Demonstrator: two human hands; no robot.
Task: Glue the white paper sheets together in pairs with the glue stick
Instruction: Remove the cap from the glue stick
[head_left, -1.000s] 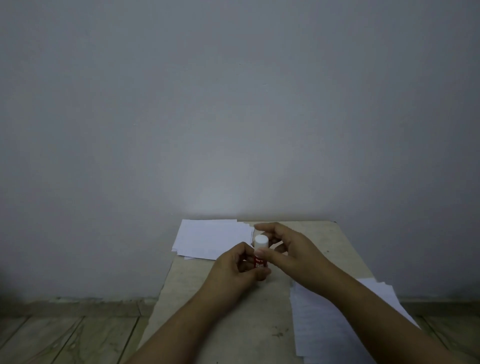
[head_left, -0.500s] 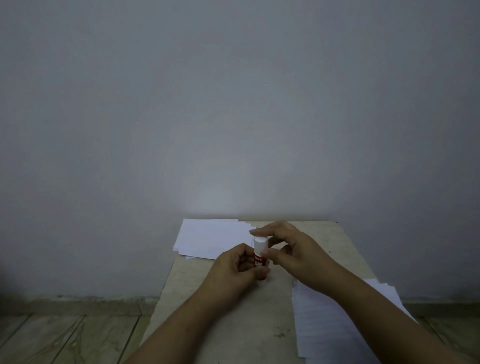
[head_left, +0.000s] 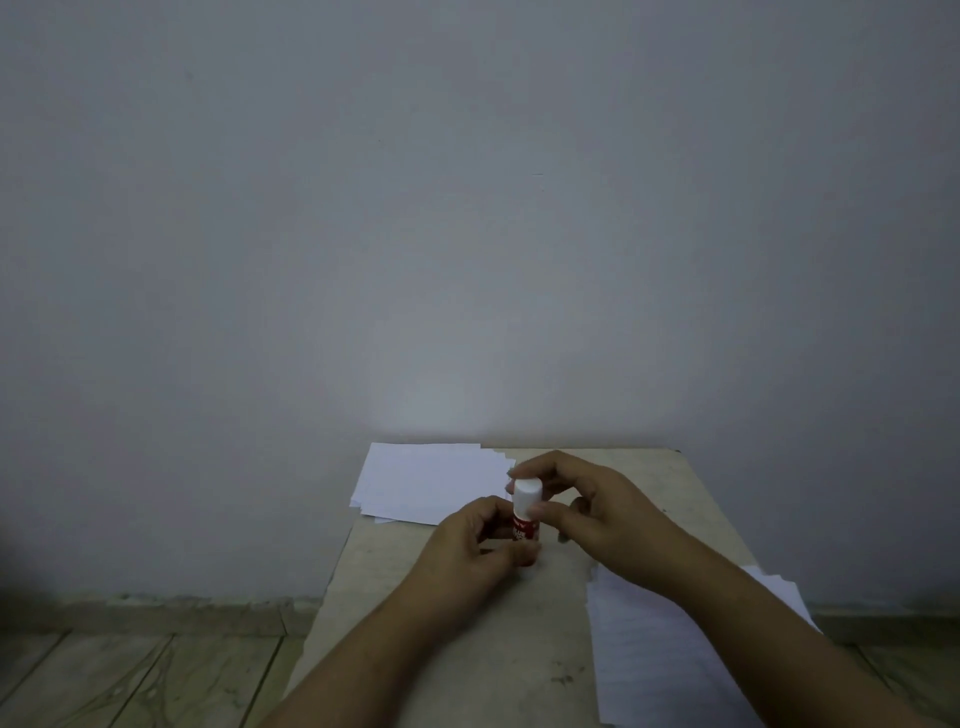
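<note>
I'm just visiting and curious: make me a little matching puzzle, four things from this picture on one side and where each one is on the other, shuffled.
Things:
1. left hand
2. right hand
3. far paper stack
4. near paper stack

Places:
A. at the table's right edge, under the right forearm
B. gripping the red body of the glue stick
C. at the table's far left corner
D. pinching the white cap

Pairs: 1-B, 2-D, 3-C, 4-A

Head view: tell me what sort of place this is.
Probably a plain room at home, not a workshop: a small stone-topped table against a bare painted wall, over a worn tiled floor.
</note>
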